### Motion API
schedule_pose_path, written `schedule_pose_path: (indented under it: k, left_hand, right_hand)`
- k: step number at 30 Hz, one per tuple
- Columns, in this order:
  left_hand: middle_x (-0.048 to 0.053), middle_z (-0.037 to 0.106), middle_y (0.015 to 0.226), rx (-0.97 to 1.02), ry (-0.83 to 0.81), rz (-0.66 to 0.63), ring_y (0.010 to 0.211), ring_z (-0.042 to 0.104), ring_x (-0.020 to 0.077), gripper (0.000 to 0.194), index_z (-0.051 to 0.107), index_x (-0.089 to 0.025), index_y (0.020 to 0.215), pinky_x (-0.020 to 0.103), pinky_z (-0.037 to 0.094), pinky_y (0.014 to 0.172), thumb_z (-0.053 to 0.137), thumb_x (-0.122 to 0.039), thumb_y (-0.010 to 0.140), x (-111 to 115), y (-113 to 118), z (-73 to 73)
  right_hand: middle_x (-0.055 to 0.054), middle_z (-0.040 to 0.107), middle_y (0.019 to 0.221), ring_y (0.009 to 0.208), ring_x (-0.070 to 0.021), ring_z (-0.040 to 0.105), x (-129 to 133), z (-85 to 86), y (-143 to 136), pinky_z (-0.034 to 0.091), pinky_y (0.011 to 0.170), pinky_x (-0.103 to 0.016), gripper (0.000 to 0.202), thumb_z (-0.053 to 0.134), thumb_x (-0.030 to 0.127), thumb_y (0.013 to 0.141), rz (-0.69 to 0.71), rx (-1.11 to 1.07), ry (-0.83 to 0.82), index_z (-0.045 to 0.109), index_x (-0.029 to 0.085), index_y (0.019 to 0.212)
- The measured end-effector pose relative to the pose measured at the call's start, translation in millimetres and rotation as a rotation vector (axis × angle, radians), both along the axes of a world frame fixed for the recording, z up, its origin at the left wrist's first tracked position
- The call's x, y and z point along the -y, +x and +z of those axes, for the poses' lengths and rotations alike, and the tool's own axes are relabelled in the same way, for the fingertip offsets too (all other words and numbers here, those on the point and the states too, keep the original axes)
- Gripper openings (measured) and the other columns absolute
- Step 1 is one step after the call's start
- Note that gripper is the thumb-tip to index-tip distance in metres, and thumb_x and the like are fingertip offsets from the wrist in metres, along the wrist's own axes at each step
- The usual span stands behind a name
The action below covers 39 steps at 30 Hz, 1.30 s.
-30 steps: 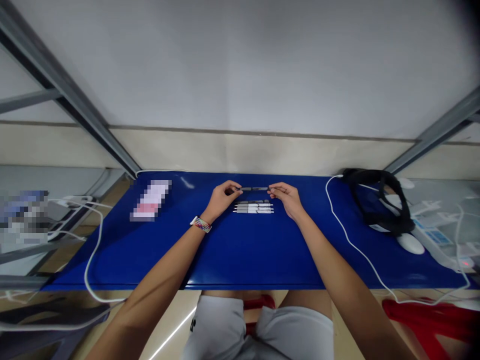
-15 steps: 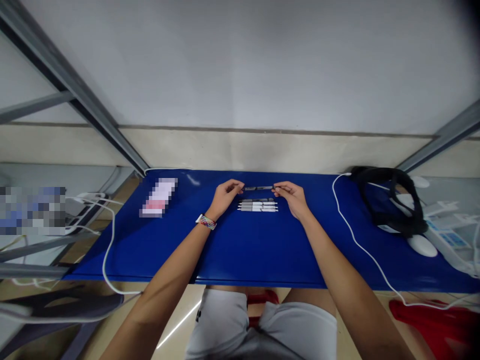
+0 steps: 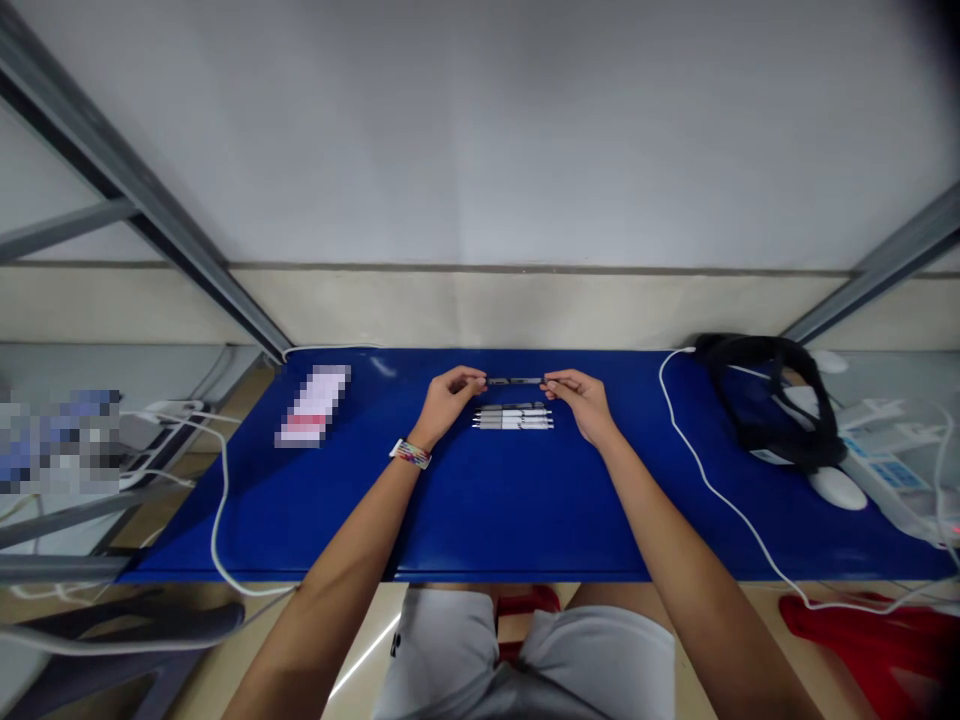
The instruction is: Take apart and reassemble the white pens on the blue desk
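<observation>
A dark pen (image 3: 514, 380) is held level between my two hands, over the back part of the blue table. My left hand (image 3: 454, 392) pinches its left end, and a patterned band is on that wrist. Its right end is pinched by my right hand (image 3: 577, 394). Just in front of it, several pens (image 3: 513, 418) lie side by side in a neat stack of rows, grey and white, with a darker one at the back.
The blue table (image 3: 517, 510) carries a blurred pink and white item (image 3: 313, 405) at left. A black headset strap (image 3: 780, 400) and a white cable (image 3: 701, 465) lie at right. Metal frame bars stand on both sides, with a wall behind.
The view has shifted slightly, so the table sits a little lower in the picture. Both hands still hold the dark pen, which has hardly moved relative to the row of pens.
</observation>
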<state>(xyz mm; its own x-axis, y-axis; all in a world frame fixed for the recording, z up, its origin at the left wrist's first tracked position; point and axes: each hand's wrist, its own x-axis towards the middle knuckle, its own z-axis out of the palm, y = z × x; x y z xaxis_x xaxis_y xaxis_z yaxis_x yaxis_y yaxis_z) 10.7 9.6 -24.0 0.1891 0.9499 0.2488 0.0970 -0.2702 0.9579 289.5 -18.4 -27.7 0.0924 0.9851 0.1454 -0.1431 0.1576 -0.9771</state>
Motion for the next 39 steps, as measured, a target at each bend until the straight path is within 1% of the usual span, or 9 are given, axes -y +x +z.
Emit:
schedule_pose_path:
  k: [3, 6, 9, 12, 17, 23, 30, 35, 39]
  left_hand:
    - [0.009, 0.081, 0.099, -0.019, 0.040, 0.018, 0.092, 0.075, 0.0225, 0.028, 0.080, -0.019, 0.103, 0.038, 0.058, 0.091, 0.080, -0.044, 0.091, 2, 1, 0.2]
    - [0.007, 0.080, 0.100, 0.006, 0.072, 0.019, 0.093, 0.076, 0.0212, 0.041, 0.073, -0.021, 0.123, 0.037, 0.058, 0.093, 0.084, -0.039, 0.087, 4, 3, 1.2]
    - [0.003, 0.077, 0.087, 0.050, 0.055, -0.018, 0.084, 0.075, 0.0189, 0.048, 0.063, -0.020, 0.134, 0.036, 0.058, 0.089, 0.078, -0.043, 0.094, 4, 5, 2.2]
    - [0.004, 0.077, 0.086, 0.044, 0.034, -0.031, 0.083, 0.074, 0.0188, 0.037, 0.066, -0.019, 0.123, 0.035, 0.057, 0.086, 0.070, -0.047, 0.099, 2, 5, 3.4]
    - [0.009, 0.080, 0.107, -0.021, 0.076, 0.005, 0.095, 0.075, 0.0205, 0.034, 0.070, -0.020, 0.117, 0.034, 0.055, 0.088, 0.080, -0.039, 0.091, -2, 6, 6.9]
    - [0.007, 0.079, 0.091, 0.002, 0.023, -0.015, 0.087, 0.073, 0.0205, 0.033, 0.073, -0.019, 0.107, 0.036, 0.057, 0.088, 0.068, -0.051, 0.100, 2, 12, 7.7]
    - [0.008, 0.082, 0.101, -0.008, 0.026, 0.024, 0.095, 0.074, 0.0232, 0.033, 0.083, -0.021, 0.114, 0.038, 0.058, 0.092, 0.078, -0.046, 0.093, 7, 10, 16.8]
    - [0.006, 0.080, 0.088, 0.070, -0.017, 0.056, 0.080, 0.070, 0.0198, 0.032, 0.084, -0.019, 0.099, 0.035, 0.057, 0.081, 0.079, -0.048, 0.090, 4, 11, 23.0]
    - [0.006, 0.079, 0.084, 0.105, -0.035, 0.087, 0.077, 0.068, 0.0189, 0.032, 0.082, -0.019, 0.092, 0.034, 0.056, 0.078, 0.080, -0.050, 0.089, -1, 15, 25.1]
  right_hand:
    - [-0.008, 0.084, 0.088, 0.082, -0.0245, 0.078, -1, -1.4, 0, 0.063, 0.083, -0.042, 0.039, 0.097, 0.052, 0.072, 0.008, 0.006, 0.005, 0.085, 0.023, 0.096]
    - [-0.008, 0.084, 0.088, 0.083, -0.0244, 0.078, -1, -1.4, 0, 0.062, 0.082, -0.041, 0.038, 0.097, 0.051, 0.072, 0.009, -0.004, 0.007, 0.085, 0.023, 0.096]
    - [-0.008, 0.084, 0.087, 0.084, -0.0248, 0.078, -1, 0.4, -1, 0.062, 0.081, -0.041, 0.038, 0.096, 0.051, 0.071, 0.001, -0.003, -0.003, 0.085, 0.023, 0.095]
    - [-0.008, 0.084, 0.087, 0.082, -0.0244, 0.078, -2, 2.5, -2, 0.062, 0.080, -0.041, 0.039, 0.096, 0.052, 0.070, -0.001, 0.011, -0.016, 0.084, 0.023, 0.094]
    - [-0.008, 0.084, 0.087, 0.077, -0.0212, 0.075, -3, 5.1, -4, 0.061, 0.080, -0.039, 0.037, 0.095, 0.048, 0.071, -0.004, -0.006, -0.037, 0.085, 0.023, 0.095]
    - [-0.006, 0.083, 0.088, 0.078, -0.0205, 0.074, -1, 8.5, -8, 0.061, 0.082, -0.040, 0.035, 0.094, 0.045, 0.072, -0.041, -0.062, -0.021, 0.084, 0.023, 0.097]
    - [-0.006, 0.080, 0.084, 0.079, -0.0216, 0.074, -7, 16.5, -7, 0.060, 0.078, -0.039, 0.031, 0.093, 0.043, 0.072, -0.045, -0.076, -0.030, 0.084, 0.024, 0.094]
    - [-0.006, 0.080, 0.086, 0.083, -0.0222, 0.074, -7, 24.7, -7, 0.059, 0.080, -0.039, 0.031, 0.094, 0.042, 0.072, -0.022, -0.108, -0.005, 0.084, 0.025, 0.096]
    - [-0.005, 0.080, 0.086, 0.089, -0.0240, 0.076, -9, 22.5, -8, 0.059, 0.081, -0.039, 0.032, 0.094, 0.043, 0.071, -0.021, -0.104, -0.002, 0.083, 0.025, 0.095]
